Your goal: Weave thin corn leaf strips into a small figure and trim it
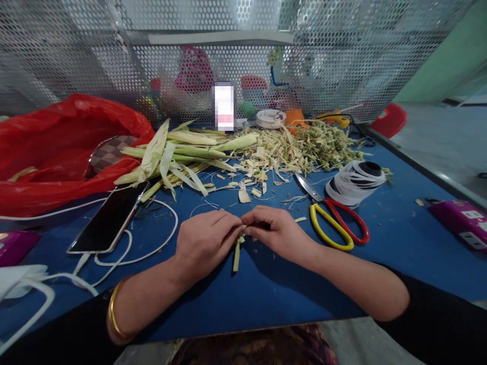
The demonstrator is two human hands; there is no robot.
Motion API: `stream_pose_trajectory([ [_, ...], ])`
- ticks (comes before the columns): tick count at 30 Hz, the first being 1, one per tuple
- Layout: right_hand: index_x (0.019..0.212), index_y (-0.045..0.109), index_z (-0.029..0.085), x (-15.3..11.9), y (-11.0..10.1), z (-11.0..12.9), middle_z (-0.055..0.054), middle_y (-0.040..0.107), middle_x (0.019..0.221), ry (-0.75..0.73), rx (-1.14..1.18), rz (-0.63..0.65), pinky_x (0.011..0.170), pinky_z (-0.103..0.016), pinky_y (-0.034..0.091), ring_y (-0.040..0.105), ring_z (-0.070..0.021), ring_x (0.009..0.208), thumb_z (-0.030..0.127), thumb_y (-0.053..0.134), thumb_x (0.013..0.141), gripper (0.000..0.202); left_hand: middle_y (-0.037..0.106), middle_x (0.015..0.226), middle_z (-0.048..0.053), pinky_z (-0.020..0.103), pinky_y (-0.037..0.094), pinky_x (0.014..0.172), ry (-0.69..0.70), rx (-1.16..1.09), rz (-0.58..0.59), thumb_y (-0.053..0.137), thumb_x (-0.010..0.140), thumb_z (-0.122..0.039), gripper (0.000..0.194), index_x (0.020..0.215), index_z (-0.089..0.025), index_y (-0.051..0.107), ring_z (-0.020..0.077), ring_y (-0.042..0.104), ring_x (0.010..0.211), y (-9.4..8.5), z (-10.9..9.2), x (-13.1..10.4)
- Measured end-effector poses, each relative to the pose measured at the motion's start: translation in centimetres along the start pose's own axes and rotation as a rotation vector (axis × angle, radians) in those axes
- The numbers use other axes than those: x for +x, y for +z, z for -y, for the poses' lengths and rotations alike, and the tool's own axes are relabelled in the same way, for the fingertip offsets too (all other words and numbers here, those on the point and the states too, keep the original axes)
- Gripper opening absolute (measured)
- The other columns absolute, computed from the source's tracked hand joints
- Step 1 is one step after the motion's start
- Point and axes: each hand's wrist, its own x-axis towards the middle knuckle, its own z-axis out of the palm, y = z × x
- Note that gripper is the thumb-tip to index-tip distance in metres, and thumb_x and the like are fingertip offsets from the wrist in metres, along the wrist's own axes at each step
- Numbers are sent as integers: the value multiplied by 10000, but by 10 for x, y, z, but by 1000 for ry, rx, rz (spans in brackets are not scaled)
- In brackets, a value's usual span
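Note:
Over the blue table [224, 309], my left hand [207, 238] and my right hand [276, 230] meet with fingertips pinched together. Between them is a small piece of corn husk [236, 256], its pale green strip hanging down below the fingers. Its upper part is hidden by my fingertips. Thin thread lies close by on the table, but I cannot tell whether it runs into my grip. Right of my right hand rest scissors [333, 223] with one yellow and one red handle. Beyond them, a cone of white string [355, 182] lies on its side.
Husk leaves [198, 144], a heap of scraps [274, 147] and bundled husk pieces [327, 144] lie at the back. On the left are a red plastic bag [72, 147], a phone [108, 220] and a white cable [177, 223]. Perforated metal mesh [327, 66] stands behind.

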Motion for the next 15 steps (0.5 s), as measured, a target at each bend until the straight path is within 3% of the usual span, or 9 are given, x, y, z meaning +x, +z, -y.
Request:
stream_pose_trajectory([
  [6, 713, 658, 186, 1, -1, 2, 14, 541, 707, 10, 30, -45, 549, -229, 437, 538, -93, 573, 153, 586, 797, 115, 691, 751, -19, 234, 395, 611, 0, -9, -16, 548, 897, -277, 144, 816, -201, 639, 121, 624, 669, -1, -1, -2],
  [10, 727, 607, 182, 2, -3, 3, 24, 547, 725, 91, 125, -95, 558, -239, 442, 552, -85, 546, 176, 570, 790, 73, 689, 752, -23, 235, 393, 604, -24, -1, -14, 536, 903, -277, 151, 819, -207, 640, 122, 631, 669, -2, -1, 0],
  [15, 747, 554, 187, 1, -10, 9, 45, 531, 583, 188, 290, -133, 622, -262, 437, 541, -106, 567, 197, 530, 799, 59, 686, 745, -24, 232, 394, 599, -4, 0, -38, 525, 908, -271, 158, 809, -206, 629, 118, 628, 656, -4, -2, 0],
])
